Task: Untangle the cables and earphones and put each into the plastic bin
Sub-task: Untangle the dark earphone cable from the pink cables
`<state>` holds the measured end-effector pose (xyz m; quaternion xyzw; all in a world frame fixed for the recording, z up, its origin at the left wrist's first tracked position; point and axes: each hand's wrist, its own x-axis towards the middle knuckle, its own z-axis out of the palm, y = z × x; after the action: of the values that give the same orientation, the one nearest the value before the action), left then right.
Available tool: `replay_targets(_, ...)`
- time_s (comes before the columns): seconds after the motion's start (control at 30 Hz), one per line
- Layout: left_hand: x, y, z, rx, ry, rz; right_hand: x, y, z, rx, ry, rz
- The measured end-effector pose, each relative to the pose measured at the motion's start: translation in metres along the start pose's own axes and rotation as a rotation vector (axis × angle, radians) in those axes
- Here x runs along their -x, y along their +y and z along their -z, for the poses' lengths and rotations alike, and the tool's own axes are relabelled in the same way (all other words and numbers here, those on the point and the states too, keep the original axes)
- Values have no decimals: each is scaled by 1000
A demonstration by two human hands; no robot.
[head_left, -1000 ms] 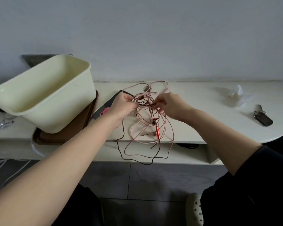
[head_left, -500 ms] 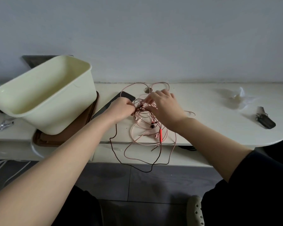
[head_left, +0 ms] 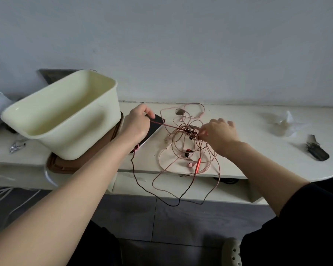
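Cables and earphones (head_left: 188, 148) lie as one tangle mid-frame on the counter (head_left: 258, 162), loops hanging off its front edge; we see none in the bin. Left to right: the cream plastic bin (head_left: 88, 135) is tilted on a brown tray (head_left: 65, 167), mouth toward us. Left hand (head_left: 137, 124), fingers curled on a red strand (head_left: 160, 122), draws it taut over a phone (head_left: 152, 135). Right hand (head_left: 219, 135), fingers pinching the knot (head_left: 192, 131), anchors it, we judge. Wrapper (head_left: 283, 123) and key fob (head_left: 317, 152) sit far right, with a plain grey wall behind.
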<state>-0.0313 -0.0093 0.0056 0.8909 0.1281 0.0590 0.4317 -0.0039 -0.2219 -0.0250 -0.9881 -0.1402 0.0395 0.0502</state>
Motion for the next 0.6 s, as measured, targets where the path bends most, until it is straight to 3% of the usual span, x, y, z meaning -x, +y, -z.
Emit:
replay_targets(0.07, 5, -7, 0, -157, -34, -17, 1, 0, -2, 16, -2, 21)
replay_targets(0.23, 20, -28, -6, -887, -308, -133, 6, -7, -6, 16, -17, 100)
replay_targets(0.3, 21, -28, -11, -970, -286, -204, 7, -15, -5, -93, 44, 130)
replay_targets(0.43, 25, -15, -21, -612, -246, -184, 9, -30, -5, -303, 30, 172)
replay_targets(0.6, 29, -4, -38, -249, -393, 2, 9, -35, -8, -337, -27, 190)
